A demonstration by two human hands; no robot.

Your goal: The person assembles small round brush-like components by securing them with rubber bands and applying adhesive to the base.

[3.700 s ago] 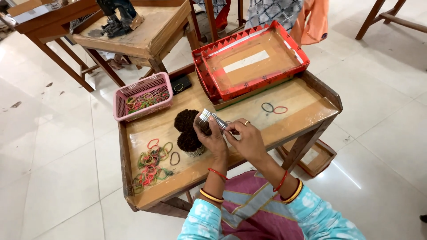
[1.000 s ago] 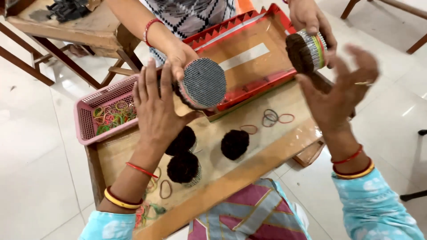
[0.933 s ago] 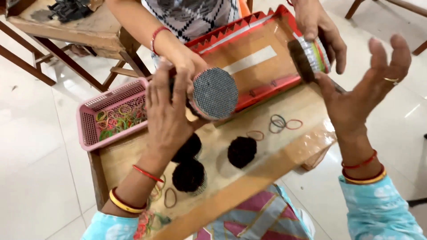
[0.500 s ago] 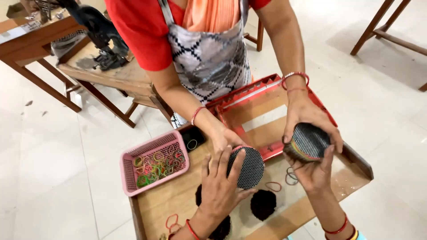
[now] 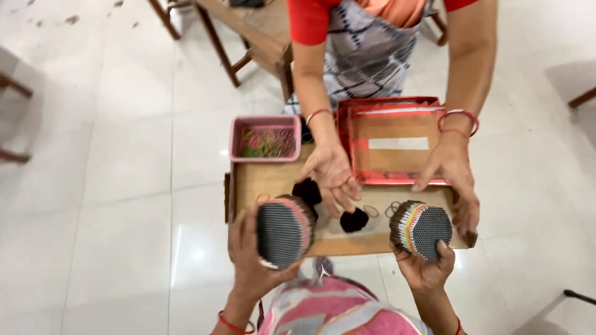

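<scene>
My left hand (image 5: 251,273) clasps a round, pink-banded bundle of thin sticks (image 5: 282,231); my right hand (image 5: 425,270) cups a multicolour-banded bundle (image 5: 423,228) above the wooden tray's (image 5: 248,183) edge. Risk: either bundle could slip floorward as the co-worker's hands (image 5: 334,177) let go.

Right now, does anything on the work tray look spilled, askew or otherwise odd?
Nothing looks damaged. A few rubber bands lie loose on the wooden tray instead of in the pink basket. Both bundles are held off the tray.

left grip (image 5: 261,263) closed, right grip (image 5: 425,270) cupped
</scene>
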